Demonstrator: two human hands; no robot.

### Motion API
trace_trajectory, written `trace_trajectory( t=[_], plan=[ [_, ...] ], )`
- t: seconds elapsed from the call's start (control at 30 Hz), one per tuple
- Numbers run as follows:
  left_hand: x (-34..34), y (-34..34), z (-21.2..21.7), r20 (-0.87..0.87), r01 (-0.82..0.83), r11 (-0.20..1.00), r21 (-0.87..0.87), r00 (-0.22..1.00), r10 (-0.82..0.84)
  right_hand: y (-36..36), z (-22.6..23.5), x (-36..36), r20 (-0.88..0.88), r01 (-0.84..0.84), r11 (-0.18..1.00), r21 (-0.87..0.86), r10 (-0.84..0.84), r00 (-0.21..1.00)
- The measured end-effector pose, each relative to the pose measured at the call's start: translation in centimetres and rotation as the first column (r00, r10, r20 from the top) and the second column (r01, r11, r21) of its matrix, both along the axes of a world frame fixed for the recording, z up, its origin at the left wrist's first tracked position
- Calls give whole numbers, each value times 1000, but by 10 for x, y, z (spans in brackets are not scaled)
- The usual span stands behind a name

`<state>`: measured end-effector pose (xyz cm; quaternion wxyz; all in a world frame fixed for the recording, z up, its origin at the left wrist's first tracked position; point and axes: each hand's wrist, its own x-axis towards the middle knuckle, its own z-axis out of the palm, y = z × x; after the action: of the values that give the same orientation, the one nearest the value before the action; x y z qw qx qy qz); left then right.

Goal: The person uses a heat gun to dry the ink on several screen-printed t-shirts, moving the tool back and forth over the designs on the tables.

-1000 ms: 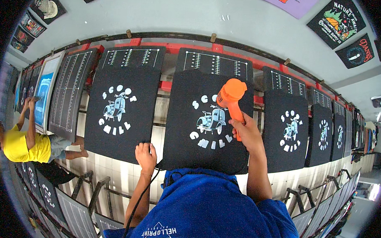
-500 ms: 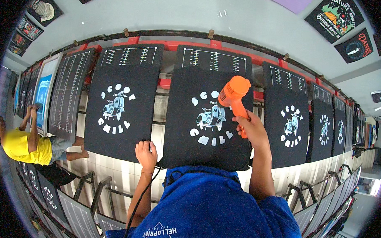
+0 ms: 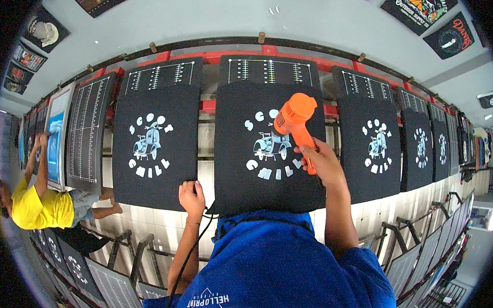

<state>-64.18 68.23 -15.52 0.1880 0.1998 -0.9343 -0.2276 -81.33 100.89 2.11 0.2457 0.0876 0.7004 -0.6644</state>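
My right hand point(image 3: 322, 161) grips the handle of an orange hair dryer point(image 3: 296, 119). Its dark nozzle points down and left at the upper part of a white and pale-blue scooter print point(image 3: 271, 147). That print is on a black T-shirt point(image 3: 234, 192) laid flat over a board in front of me. My left hand point(image 3: 191, 198) is closed in a loose curl at the lower right corner of the neighbouring black shirt point(image 3: 125, 190); what its fingers hold, if anything, is hidden. A black cord point(image 3: 190, 252) runs along my left forearm.
More boards with printed black shirts point(image 3: 366, 184) stretch to the right along a red and black rail point(image 3: 209, 57). To the left are a bare marked board point(image 3: 88, 130) and a framed screen point(image 3: 58, 99) that a person in yellow point(image 3: 43, 205) works at. Racks point(image 3: 137, 256) stand behind me.
The view has shifted slightly. The hair dryer has moved a little left and up, still over the print. The left hand stays at the shirt's corner. The person in yellow has leaned toward the screen.
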Motion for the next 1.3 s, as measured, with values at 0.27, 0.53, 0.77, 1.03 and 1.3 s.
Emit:
trace_trajectory(
  t=[0.27,0.53,0.77,1.03,1.3],
  plan=[
    [-50,-44,187,-277,391,602,696,920,-276,-11,2,2,-13,-49,997,57,50,999],
    [-19,-38,398,-790,715,-697,61,-391,-471,-13,7,21,-22,-37,992,119,40,999],
    [-30,21,402,-786,415,-895,165,-493,-373,-22,4,20,-24,-24,988,152,28,999],
    [-29,33,375,-897,213,-951,226,-335,-288,-21,7,18,-13,29,981,189,-27,1000],
    [-29,30,355,-935,129,-968,217,-257,-244,-19,0,19,-72,119,986,119,-111,991]
  ],
)
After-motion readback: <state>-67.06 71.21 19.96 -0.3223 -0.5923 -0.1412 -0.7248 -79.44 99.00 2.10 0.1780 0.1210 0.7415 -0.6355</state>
